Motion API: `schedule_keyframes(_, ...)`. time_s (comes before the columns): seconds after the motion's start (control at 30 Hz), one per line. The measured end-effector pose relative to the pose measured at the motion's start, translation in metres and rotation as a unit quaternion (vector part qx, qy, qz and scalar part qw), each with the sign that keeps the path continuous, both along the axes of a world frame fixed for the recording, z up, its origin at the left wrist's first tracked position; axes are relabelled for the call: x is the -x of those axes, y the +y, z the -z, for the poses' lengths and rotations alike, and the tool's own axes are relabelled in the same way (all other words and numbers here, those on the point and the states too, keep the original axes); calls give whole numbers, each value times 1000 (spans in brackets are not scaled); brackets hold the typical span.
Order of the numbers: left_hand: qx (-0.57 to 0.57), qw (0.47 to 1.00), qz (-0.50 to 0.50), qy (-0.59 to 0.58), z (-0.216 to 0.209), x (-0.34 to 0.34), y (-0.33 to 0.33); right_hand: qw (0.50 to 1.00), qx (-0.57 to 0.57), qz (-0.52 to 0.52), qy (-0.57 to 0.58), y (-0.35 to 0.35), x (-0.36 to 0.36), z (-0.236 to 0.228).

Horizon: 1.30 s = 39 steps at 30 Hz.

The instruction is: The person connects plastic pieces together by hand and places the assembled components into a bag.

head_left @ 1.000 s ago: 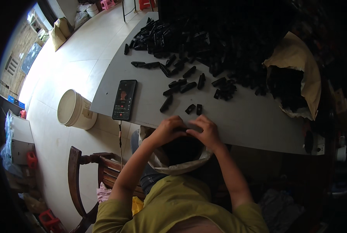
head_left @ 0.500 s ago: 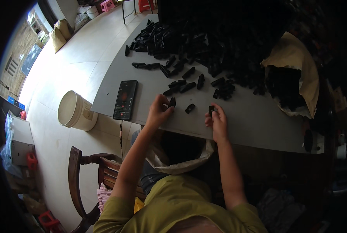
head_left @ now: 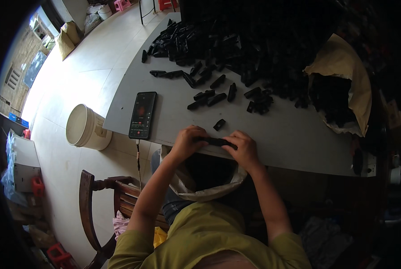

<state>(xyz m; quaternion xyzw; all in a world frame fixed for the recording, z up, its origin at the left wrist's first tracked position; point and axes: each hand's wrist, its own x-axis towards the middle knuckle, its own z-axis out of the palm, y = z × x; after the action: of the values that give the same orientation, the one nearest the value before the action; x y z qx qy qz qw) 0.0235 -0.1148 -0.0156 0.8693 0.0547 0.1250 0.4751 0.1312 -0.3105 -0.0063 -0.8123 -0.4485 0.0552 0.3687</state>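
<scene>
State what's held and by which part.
Left hand grips the left end of a black bar, right hand its right end; one piece or two, can't tell.

Nothing we can read here, not one word or number! Left of centre, the phone (head_left: 142,115) is lit up, small pale lines of writing low on its dark screen with a red mark among them, and a column of tiny icons down the right edge, all too small to make out. And over at the left, the pale bucket (head_left: 89,127) wears a brownish patch (head_left: 100,130), its markings, if any, beyond reading.
</scene>
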Motion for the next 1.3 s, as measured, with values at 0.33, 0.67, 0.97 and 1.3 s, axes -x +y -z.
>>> schedule_keyframes(0.33,-53,997,47,-31,-45,7,6,996,-49,-51,-46,14,15,9)
schedule_keyframes(0.67,410,784,93,-456,-224,43,0,996,-72,-57,-8,10,10,4)
schedule_keyframes(0.97,215,891,-16,-400,-217,35,-2,983,-20,2,-183,39,-16,25)
schedule_keyframes(1.3,-79,952,-154,-253,-126,-18,18,997,-69,-2,37,28,-19,14)
